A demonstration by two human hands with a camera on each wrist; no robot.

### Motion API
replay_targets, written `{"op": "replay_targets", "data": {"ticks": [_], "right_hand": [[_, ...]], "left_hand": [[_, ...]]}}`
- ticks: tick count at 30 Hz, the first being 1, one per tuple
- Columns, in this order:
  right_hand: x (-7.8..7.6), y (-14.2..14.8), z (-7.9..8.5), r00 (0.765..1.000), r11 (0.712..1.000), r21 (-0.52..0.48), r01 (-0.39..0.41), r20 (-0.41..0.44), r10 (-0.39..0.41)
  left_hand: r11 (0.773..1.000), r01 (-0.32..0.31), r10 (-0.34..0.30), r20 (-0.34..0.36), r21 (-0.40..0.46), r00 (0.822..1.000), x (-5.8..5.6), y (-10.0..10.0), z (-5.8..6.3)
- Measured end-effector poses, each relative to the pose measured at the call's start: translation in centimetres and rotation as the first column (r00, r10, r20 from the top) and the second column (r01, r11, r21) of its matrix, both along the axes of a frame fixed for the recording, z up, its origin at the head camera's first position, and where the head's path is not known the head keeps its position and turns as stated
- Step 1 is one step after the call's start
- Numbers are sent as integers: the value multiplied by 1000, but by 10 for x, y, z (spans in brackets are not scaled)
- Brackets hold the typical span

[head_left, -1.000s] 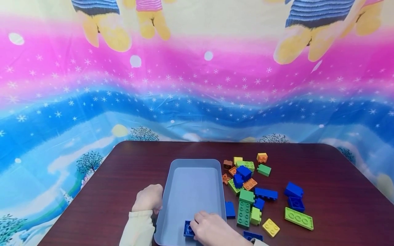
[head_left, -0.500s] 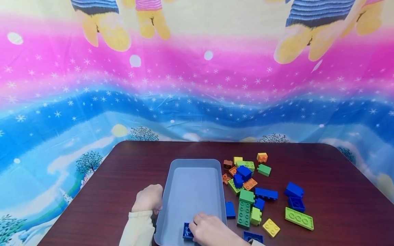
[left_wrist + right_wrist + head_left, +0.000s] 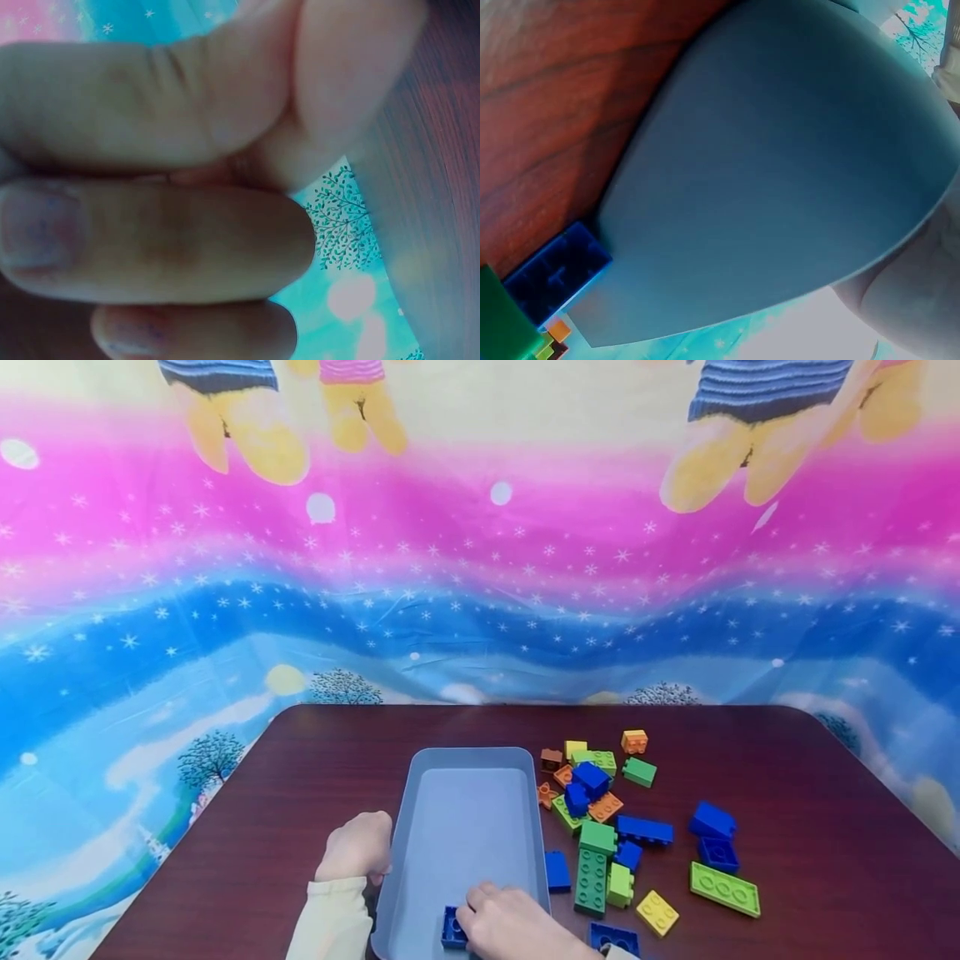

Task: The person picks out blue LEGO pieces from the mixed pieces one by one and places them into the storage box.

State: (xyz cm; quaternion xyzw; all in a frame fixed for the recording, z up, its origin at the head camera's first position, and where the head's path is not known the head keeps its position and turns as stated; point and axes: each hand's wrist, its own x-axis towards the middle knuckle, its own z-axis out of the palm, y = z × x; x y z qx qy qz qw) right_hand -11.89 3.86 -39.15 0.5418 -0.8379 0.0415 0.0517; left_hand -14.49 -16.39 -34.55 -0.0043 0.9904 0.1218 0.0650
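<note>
Near the close end of a grey-blue tray [image 3: 468, 810], my right hand [image 3: 513, 922] pinches a dark blue toy building brick [image 3: 452, 928] by its right side. The brick's hollow underside faces up, and part of it is hidden by my fingers. My left hand [image 3: 354, 846] sits with curled fingers right at the tray's left rim. In the left wrist view its bent fingers [image 3: 172, 240] fill the picture, with no object visible among them. The right wrist view shows mostly the tray wall [image 3: 765, 172]; the held brick does not appear there.
Loose bricks in several colours lie right of the tray: a dark green brick [image 3: 591, 878], a yellow brick [image 3: 657, 913], a long blue brick [image 3: 645, 831], and a lime plate [image 3: 724, 889]. An orange brick [image 3: 634, 742] lies farther back. A printed curtain [image 3: 480, 568] hangs behind the table [image 3: 330, 752].
My right hand and the blue brick have shifted slightly toward the tray's near end. The whole head view has drifted a little; my left hand stays at the rim.
</note>
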Motion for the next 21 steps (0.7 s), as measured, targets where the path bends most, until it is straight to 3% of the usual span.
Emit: {"op": "replay_targets", "data": {"ticks": [13,21], "right_hand": [[1,11,15,996,998,14,58,66,-59],[0,26,24,990,984,-128,120,-61,-129]], "left_hand": [[1000,7,-7,19,-7,1000,-3,-3,-5],[1000,4,-4,30,-14,1000,-3,-2,-2]]}}
